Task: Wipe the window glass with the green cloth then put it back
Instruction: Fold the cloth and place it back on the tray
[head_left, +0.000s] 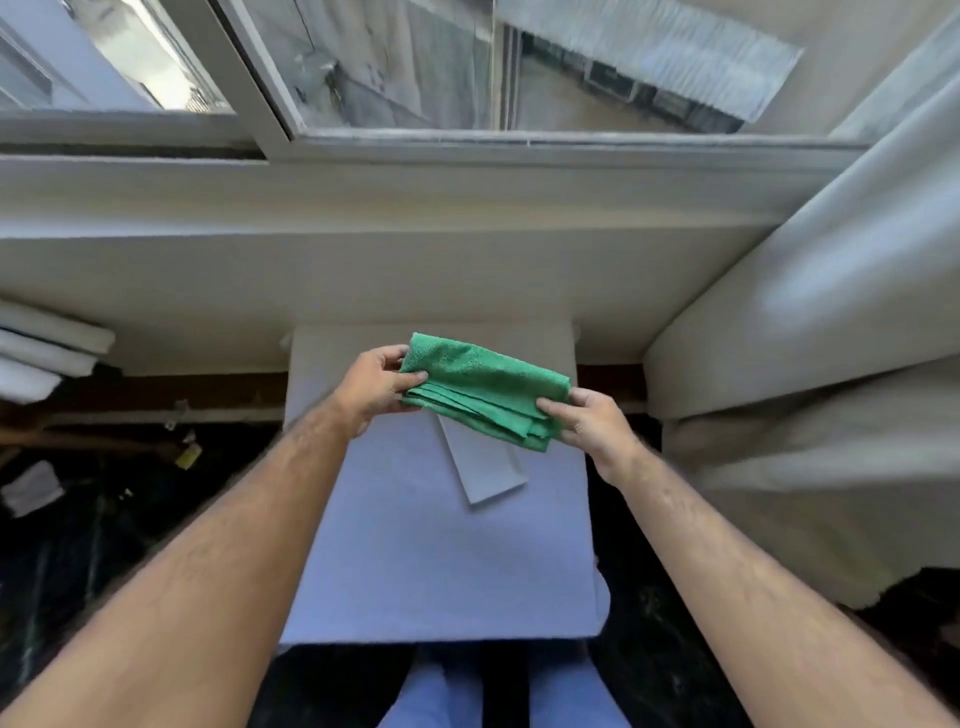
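Note:
A folded green cloth (480, 387) hangs in the air above a small table covered with a white sheet (415, 545). My left hand (376, 387) pinches its left end, and my right hand (597, 423) pinches its lower right corner. The window glass (467, 67) fills the top of the view, set in a white frame (519, 143) above a pale sill (363, 208). A second pane (119, 52) sits at the far left.
A flat white rectangular piece (488, 467) lies on the sheet under the cloth. A cream curtain (805, 338) hangs at the right. Rolled white items (41, 348) lie at the left. The floor (104, 519) is dark, with clutter at the left.

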